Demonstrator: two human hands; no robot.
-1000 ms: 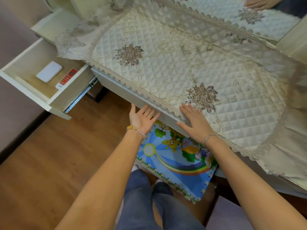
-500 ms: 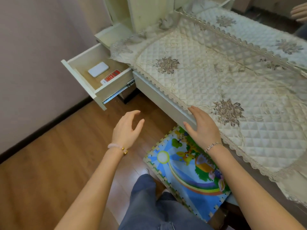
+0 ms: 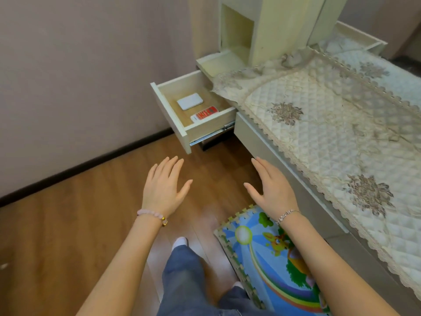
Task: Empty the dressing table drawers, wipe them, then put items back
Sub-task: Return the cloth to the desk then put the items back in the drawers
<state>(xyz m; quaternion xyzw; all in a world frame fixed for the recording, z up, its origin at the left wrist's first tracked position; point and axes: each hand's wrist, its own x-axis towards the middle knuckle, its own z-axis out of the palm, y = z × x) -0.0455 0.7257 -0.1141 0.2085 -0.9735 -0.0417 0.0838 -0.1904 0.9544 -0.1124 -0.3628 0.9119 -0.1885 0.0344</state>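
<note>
Fingers (image 3: 169,164) of the left hand (image 3: 163,188) are held straight and slightly spread, with nothing gripped; those of the right hand (image 3: 271,190) are straight, closer together and equally empty. In the head view both hands are seen over the wooden floor (image 3: 68,236), short of the open drawer (image 3: 170,117) at the left end of the dressing table (image 3: 257,142). In the drawer a white flat case (image 3: 189,101) lies near the middle and a red-and-white flat item (image 3: 205,113) by the right wall. To empty it well, the case is probably best lifted first by its long edges, then the thin item slid against the wall and pinched. Since half a second ago the right hand has been taken off the table's front edge; the drawer's contents are unchanged.
</note>
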